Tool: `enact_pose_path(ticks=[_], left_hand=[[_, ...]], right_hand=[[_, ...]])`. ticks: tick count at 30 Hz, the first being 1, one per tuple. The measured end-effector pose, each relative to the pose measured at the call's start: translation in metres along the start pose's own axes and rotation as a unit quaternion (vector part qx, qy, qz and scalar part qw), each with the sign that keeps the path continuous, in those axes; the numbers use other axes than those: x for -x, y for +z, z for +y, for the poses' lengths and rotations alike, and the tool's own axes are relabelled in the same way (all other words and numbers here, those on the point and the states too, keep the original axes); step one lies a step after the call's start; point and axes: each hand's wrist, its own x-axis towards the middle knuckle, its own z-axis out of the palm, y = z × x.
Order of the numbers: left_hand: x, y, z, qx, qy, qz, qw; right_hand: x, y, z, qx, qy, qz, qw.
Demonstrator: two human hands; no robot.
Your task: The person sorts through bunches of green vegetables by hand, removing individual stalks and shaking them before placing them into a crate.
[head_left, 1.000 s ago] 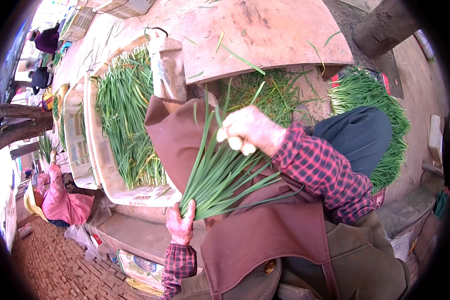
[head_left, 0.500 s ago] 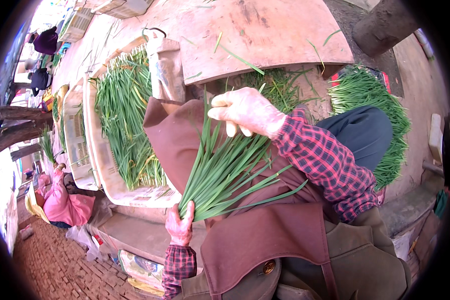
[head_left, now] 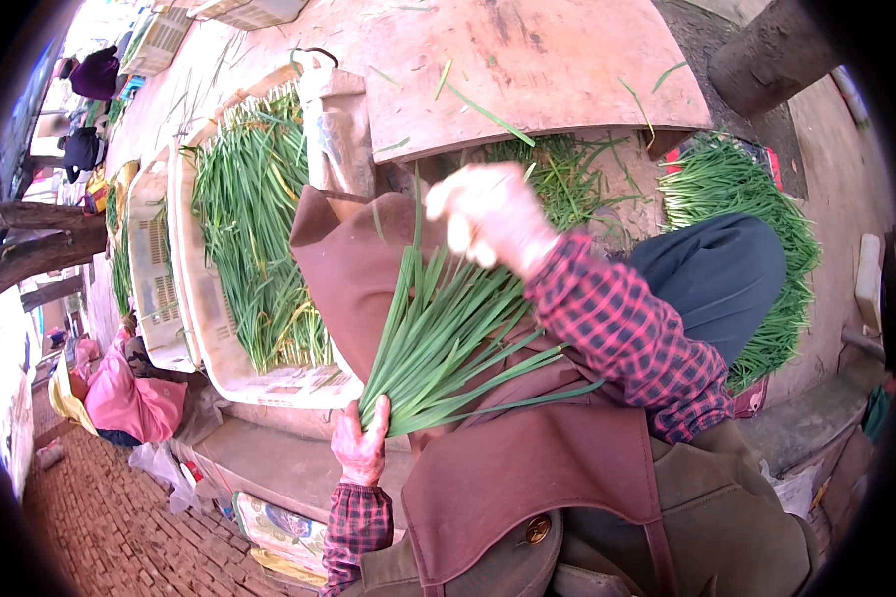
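Note:
A fanned bunch of long green chives (head_left: 458, 343) lies across the brown apron (head_left: 353, 254) on my lap. My left hand (head_left: 360, 443) grips it at the lower left end, thumb pressed over the leaves. Just above the far, spread ends hovers my right hand (head_left: 493, 214), smeared by motion. Its fingers look bent, but whether they pinch a leaf is unclear. A single thin chive leaf (head_left: 417, 214) stands up close to its fingertips.
To the left, a pale plastic crate (head_left: 184, 259) holds more chives. A low wooden board (head_left: 528, 70) stands ahead, with loose leaves (head_left: 567, 179) beneath its edge. More chives (head_left: 742, 209) are piled at right. A person in pink (head_left: 134, 393) sits at far left.
My right hand has shifted slightly right and its fingers have curled, now blurred. My left hand still holds the chives in nearly the same place.

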Motion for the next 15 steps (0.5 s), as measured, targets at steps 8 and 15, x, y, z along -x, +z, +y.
enact_pose_path(ticks=[8,15], left_hand=[[-0.001,0.000,0.002,0.013,-0.008,0.014,1.000],[-0.005,-0.002,0.006,0.028,-0.016,0.024,0.999]], right_hand=[[-0.003,-0.087,-0.021,0.225,-0.026,0.100,0.969],[0.005,-0.083,-0.019,0.680,-0.214,-0.021,0.701]])
